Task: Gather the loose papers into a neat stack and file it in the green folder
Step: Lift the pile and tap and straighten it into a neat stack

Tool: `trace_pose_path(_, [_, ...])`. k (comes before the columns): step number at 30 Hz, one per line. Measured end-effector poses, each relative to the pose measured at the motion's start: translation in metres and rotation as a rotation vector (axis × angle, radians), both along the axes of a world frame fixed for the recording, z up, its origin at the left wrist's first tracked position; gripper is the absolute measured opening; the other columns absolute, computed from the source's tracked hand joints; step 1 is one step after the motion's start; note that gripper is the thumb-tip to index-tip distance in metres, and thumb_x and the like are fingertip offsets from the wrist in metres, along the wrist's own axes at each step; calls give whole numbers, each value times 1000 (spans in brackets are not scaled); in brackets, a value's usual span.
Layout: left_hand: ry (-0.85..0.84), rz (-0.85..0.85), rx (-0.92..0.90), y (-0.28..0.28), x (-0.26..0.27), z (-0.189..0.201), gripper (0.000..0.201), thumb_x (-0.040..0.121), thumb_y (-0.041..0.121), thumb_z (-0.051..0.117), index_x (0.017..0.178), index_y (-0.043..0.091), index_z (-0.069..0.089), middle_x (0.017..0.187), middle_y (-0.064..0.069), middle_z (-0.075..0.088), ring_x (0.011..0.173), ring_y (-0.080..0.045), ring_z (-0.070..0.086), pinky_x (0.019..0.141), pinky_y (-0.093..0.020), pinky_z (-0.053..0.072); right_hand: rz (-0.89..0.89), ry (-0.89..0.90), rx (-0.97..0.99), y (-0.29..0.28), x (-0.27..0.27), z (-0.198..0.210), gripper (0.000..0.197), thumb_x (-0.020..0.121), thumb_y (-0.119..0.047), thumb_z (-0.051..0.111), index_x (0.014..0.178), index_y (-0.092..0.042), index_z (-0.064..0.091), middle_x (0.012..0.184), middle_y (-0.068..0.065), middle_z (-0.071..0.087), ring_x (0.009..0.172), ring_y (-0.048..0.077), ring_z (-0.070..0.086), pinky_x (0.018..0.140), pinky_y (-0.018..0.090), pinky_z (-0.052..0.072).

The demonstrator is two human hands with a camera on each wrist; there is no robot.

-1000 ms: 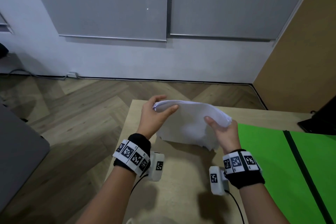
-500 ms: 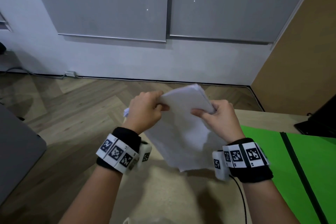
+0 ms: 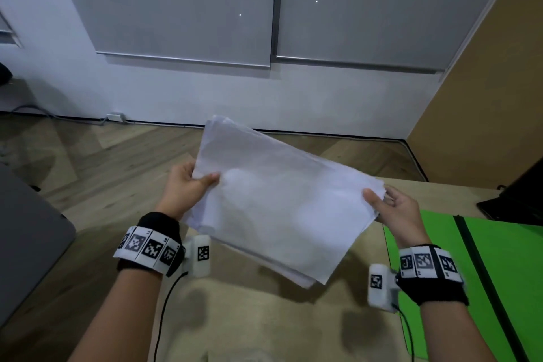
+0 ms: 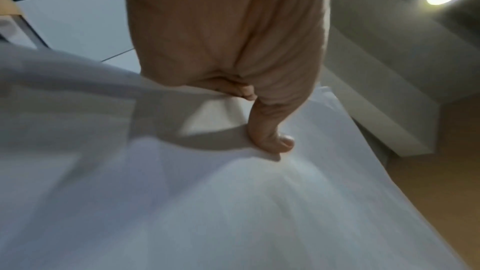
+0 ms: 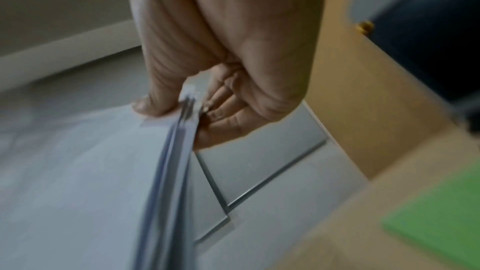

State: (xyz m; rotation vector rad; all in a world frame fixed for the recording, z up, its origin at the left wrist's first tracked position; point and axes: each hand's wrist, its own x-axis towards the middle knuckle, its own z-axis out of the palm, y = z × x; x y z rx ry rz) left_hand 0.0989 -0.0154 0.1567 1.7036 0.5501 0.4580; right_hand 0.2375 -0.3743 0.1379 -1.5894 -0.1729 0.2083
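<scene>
A person holds a stack of white papers (image 3: 276,203) in the air above a light wooden surface (image 3: 264,329), one hand at each side. Nearest the camera, two wrists wear black bands with black-and-white markers. The left hand (image 3: 185,185) grips the stack's left edge, thumb (image 4: 270,141) pressed on the top sheet and fingers curled underneath. The right hand (image 3: 396,214) pinches the right edge, thumb (image 5: 153,106) on top and fingers (image 5: 226,114) curled beneath; the right wrist view shows several sheet edges fanned slightly apart between them. The stack is tilted, its near corner hanging low over the surface and its far corner raised toward the wall. The sheet edges are not fully flush. The green folder (image 3: 484,288) lies open and flat at the right edge of the surface, just beside the right hand, a dark spine running down its middle. Beyond the surface's far edge lie a herringbone wood floor (image 3: 102,161) and a white wall (image 3: 205,97) with grey panels.
</scene>
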Motion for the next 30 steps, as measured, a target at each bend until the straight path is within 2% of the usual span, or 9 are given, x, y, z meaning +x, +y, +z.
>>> trace_pose_path(3, [9, 54, -139, -4, 4, -17, 13, 86, 2, 67, 78, 11, 67, 54, 12, 71, 46, 0, 65, 46, -16, 52, 99, 171, 125, 9, -6, -15, 76, 40, -49, 88, 104, -14, 66, 88, -1, 78, 74, 10, 74, 61, 22, 58])
trace_pose_path(5, [-2, 69, -256, -12, 7, -24, 6, 88, 3, 65, 85, 7, 67, 65, 1, 75, 50, -7, 69, 47, -20, 54, 54, 145, 37, 21, -9, -25, 56, 58, -43, 85, 101, -10, 68, 92, -1, 77, 77, 15, 73, 67, 24, 59])
trace_pose_path(7, [-32, 69, -317, -21, 9, -27, 9, 88, 3, 65, 97, 3, 67, 85, -11, 73, 63, -16, 71, 54, -23, 58, -69, 58, 17, 30, -8, -26, 17, 82, -16, 70, 98, -9, 69, 83, -11, 75, 80, 19, 69, 71, 26, 58])
trace_pose_path(9, [-76, 57, -314, -25, 11, -31, 24, 85, 0, 67, 109, 0, 65, 99, -14, 70, 80, -20, 68, 62, -18, 59, -123, -12, 6, 34, -7, -24, 9, 85, -7, 66, 91, -13, 69, 72, -17, 73, 76, 12, 70, 72, 27, 56])
trace_pose_path(13, [-38, 19, -266, -25, 8, -47, 38, 79, 1, 73, 116, 3, 64, 100, -9, 69, 86, -16, 65, 63, -9, 54, -114, 34, -10, 36, -11, -31, 10, 79, -7, 72, 84, -15, 69, 69, -13, 74, 62, -2, 69, 59, 18, 56])
trace_pose_path(18, [72, 20, -303, -35, -4, -81, 18, 80, 8, 75, 96, 15, 71, 100, -8, 74, 99, -28, 69, 87, -38, 56, -214, 157, -30, 41, -23, -56, 24, 81, -9, 71, 105, -5, 66, 96, 11, 69, 78, 15, 66, 68, 20, 51])
trace_pose_path(24, [11, 68, -341, -33, -2, -76, 16, 80, 9, 75, 93, 15, 70, 97, -8, 73, 90, -22, 67, 86, -35, 51, -175, 98, 42, 46, -26, -35, 2, 81, -17, 71, 83, -17, 69, 72, -7, 72, 64, 3, 65, 54, 8, 50])
trace_pose_path(27, [-17, 58, -359, -33, -1, -75, 37, 65, 25, 82, 97, 9, 70, 96, -11, 71, 89, -22, 65, 85, -35, 50, -163, 123, 81, 49, -25, -36, 32, 70, -48, 70, 85, -19, 73, 73, -6, 74, 66, 4, 65, 62, 19, 51])
trace_pose_path(30, [-58, 112, -372, -37, 8, -72, 30, 72, 22, 82, 96, 8, 70, 92, -8, 72, 83, -18, 66, 75, -24, 52, -294, 124, 94, 55, -21, -42, 32, 79, -41, 70, 90, -12, 73, 81, 4, 69, 73, 13, 60, 72, 28, 48])
